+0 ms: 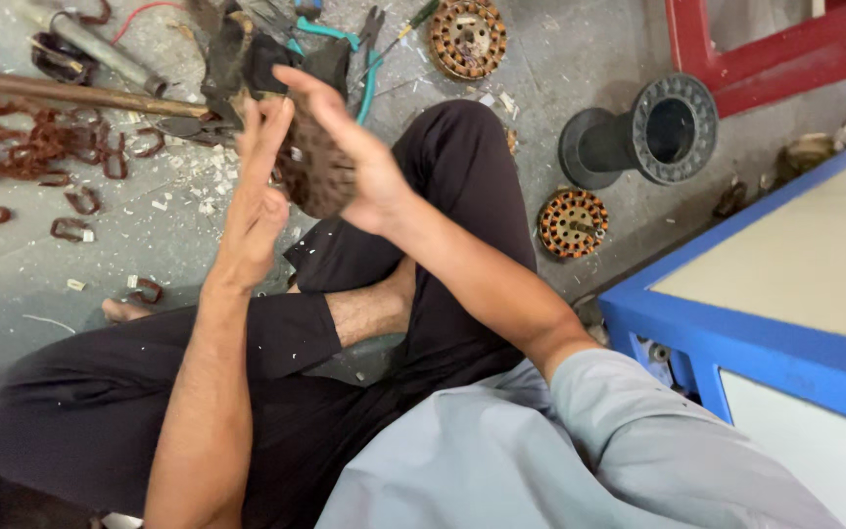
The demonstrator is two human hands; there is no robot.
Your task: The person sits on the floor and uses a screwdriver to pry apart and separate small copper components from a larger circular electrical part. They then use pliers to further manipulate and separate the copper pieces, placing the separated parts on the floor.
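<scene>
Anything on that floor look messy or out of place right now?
Yes. Cut copper coil loops and white scraps lie strewn over the floor left of the hands. Pliers sit loose among other tools.

We're looking at a motor repair workshop w/ work going on at floor lvl: wound stators (572,223) lying around, copper coil scraps (46,147) & pliers (369,49) sitting on dusty concrete (149,255).

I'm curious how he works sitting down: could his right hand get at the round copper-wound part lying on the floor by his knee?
Probably yes. The wound part lies uncovered beside his knee, nothing between, but his right hand is busy on the dark disc.
</scene>
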